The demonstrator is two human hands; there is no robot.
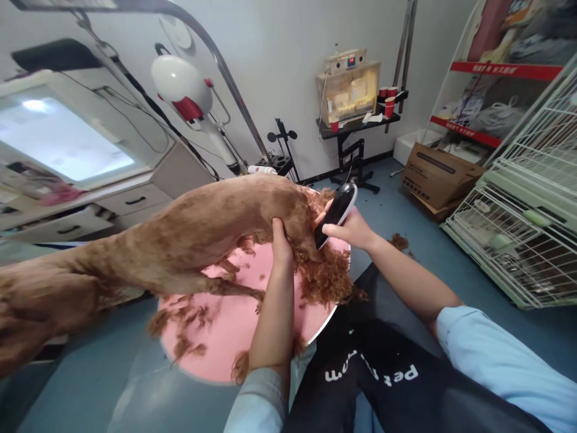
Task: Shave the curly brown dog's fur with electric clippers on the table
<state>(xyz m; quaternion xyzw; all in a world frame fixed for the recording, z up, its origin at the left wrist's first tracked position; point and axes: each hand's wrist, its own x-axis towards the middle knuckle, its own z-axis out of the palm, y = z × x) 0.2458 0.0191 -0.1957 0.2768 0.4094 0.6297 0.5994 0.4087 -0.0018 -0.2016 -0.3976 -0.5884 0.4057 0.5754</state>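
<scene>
A brown dog (211, 210), its body coat clipped short, stands on a round pink grooming table (220, 355). Its head reaches the left edge of the view. My left hand (282, 243) grips the dog's hind leg near the thigh, thumb on the near side and the other fingers hidden behind. In my right hand (354, 230) is a black and white hair clipper (337, 210), its lower end against the hind leg. Longer curly hair (327, 279) hangs or lies around that leg; I cannot tell how much is loose. Cut tufts (189, 322) are scattered over the tabletop.
A metal grooming arm (225, 69) arches above the dog, near a white dryer (183, 84). Behind stand a lit box (351, 90) and red cups (389, 107) on a small stand. On the right are a cardboard box (439, 177) and wire cages (518, 234).
</scene>
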